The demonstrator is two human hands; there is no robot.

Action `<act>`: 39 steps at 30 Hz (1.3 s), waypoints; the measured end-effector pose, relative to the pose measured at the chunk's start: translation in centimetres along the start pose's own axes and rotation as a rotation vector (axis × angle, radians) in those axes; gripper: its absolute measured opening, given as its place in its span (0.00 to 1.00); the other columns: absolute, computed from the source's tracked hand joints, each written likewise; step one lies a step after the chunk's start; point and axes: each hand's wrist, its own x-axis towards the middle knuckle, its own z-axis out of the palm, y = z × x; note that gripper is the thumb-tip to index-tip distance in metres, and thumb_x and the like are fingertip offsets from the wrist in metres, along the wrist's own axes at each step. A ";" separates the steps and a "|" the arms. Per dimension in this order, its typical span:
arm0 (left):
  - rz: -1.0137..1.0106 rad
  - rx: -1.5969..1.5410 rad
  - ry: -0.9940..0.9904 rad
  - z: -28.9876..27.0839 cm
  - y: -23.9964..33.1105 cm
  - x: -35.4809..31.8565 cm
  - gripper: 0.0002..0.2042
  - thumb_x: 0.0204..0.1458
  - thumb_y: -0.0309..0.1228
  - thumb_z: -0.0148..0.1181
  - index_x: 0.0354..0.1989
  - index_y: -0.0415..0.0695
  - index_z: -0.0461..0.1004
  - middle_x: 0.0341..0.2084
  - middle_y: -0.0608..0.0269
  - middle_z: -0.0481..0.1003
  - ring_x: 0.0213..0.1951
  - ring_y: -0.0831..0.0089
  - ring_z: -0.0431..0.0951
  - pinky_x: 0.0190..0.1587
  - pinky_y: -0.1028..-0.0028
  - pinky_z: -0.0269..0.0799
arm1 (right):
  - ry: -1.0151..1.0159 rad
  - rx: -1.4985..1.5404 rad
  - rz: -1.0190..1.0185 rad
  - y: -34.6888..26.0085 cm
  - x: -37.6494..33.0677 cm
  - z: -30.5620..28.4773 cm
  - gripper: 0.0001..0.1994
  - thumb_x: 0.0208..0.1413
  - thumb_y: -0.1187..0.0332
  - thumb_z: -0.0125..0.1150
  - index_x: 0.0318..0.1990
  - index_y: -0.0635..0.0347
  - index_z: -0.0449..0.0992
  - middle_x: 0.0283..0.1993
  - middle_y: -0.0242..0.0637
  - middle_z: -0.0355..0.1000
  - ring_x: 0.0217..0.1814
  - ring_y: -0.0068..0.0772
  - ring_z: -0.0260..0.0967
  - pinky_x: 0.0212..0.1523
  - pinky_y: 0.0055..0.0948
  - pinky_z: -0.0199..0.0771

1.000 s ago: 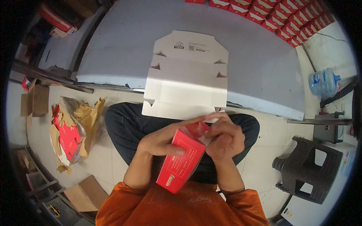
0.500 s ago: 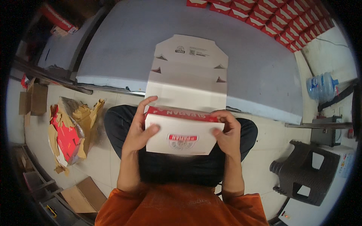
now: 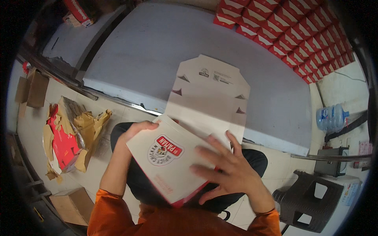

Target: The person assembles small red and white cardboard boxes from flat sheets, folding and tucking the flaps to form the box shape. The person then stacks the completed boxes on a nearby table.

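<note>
A white and red printed carton (image 3: 167, 151) is held tilted above my lap, its red side edge turned toward me. My left hand (image 3: 136, 129) grips its upper left corner, fingers bent over the edge. Over the right part of the carton is my right hand (image 3: 232, 169), its fingers spread and smeared by motion; contact with the carton is unclear. Behind the carton, a white flat box blank (image 3: 208, 88) with cut slits and small print lies over the table's near edge. Where the blank runs behind the carton is hidden, so I cannot tell if they are joined.
Stacked red and white boxes (image 3: 283, 35) line the far right of the grey table (image 3: 134, 55). Torn brown wrapping (image 3: 90, 124) with red card inside lies on the left floor. A dark stool stack (image 3: 303, 200) and a water jug (image 3: 330, 118) are at right.
The carton has turned clockwise and its printed face now shows more fully. My right hand has let go of its right edge and spread its fingers. The view has shifted too.
</note>
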 end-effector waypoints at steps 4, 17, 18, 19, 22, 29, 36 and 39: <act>0.320 -0.461 -0.280 -6.6 1.6 1.7 0.31 0.59 0.46 0.46 0.65 0.38 0.55 0.54 0.44 0.69 0.55 0.55 0.71 0.59 0.56 0.66 | -0.351 -0.307 0.120 3.9 8.5 0.3 0.30 0.32 0.48 0.73 0.44 0.54 0.75 0.47 0.45 0.71 0.48 0.53 0.69 0.52 0.48 0.67; 0.575 -0.094 0.255 -9.8 2.8 3.4 0.32 0.54 0.46 0.56 0.58 0.33 0.57 0.34 0.43 0.74 0.31 0.59 0.79 0.21 0.71 0.76 | 0.136 -1.153 0.328 40.9 37.9 10.1 0.31 0.58 0.47 0.50 0.67 0.43 0.55 0.60 0.50 0.64 0.62 0.51 0.62 0.62 0.61 0.52; 0.575 -0.115 0.235 -9.9 2.7 3.3 0.32 0.54 0.46 0.56 0.57 0.32 0.57 0.33 0.42 0.74 0.31 0.58 0.79 0.21 0.70 0.76 | 0.033 -1.088 0.366 41.5 38.6 10.3 0.30 0.59 0.47 0.48 0.67 0.40 0.55 0.60 0.51 0.64 0.62 0.51 0.61 0.62 0.62 0.51; 0.555 -0.123 0.218 -10.0 2.8 3.3 0.32 0.54 0.46 0.56 0.57 0.32 0.57 0.32 0.42 0.74 0.31 0.56 0.79 0.21 0.69 0.76 | 0.117 -1.082 0.413 43.2 39.2 10.7 0.28 0.60 0.47 0.48 0.67 0.38 0.56 0.59 0.50 0.66 0.62 0.50 0.62 0.61 0.62 0.51; 0.540 -0.148 0.201 -10.5 2.8 3.2 0.32 0.55 0.45 0.56 0.56 0.30 0.56 0.31 0.39 0.73 0.30 0.54 0.79 0.21 0.68 0.77 | -0.001 -1.012 0.525 42.6 40.8 10.3 0.25 0.60 0.49 0.47 0.65 0.40 0.60 0.57 0.47 0.68 0.61 0.48 0.63 0.59 0.61 0.53; 0.528 -0.052 0.296 -10.0 2.9 3.7 0.30 0.56 0.44 0.56 0.55 0.31 0.57 0.30 0.40 0.74 0.27 0.57 0.79 0.18 0.69 0.77 | 0.097 -0.945 0.584 43.0 40.3 9.3 0.24 0.59 0.49 0.47 0.58 0.49 0.68 0.57 0.46 0.66 0.62 0.45 0.61 0.57 0.59 0.55; 0.549 -0.037 0.346 -10.0 2.8 3.5 0.28 0.56 0.44 0.56 0.55 0.33 0.58 0.29 0.42 0.74 0.25 0.59 0.79 0.16 0.69 0.76 | 0.198 -1.156 0.452 43.8 40.5 10.6 0.27 0.60 0.47 0.46 0.64 0.47 0.62 0.65 0.48 0.58 0.69 0.49 0.51 0.61 0.58 0.50; 0.538 -0.007 0.352 -9.9 3.0 3.8 0.28 0.56 0.44 0.56 0.56 0.34 0.58 0.29 0.43 0.73 0.26 0.60 0.78 0.15 0.68 0.76 | 0.360 -1.031 0.444 43.9 39.2 9.9 0.29 0.60 0.47 0.47 0.65 0.49 0.60 0.64 0.49 0.58 0.68 0.52 0.52 0.62 0.56 0.50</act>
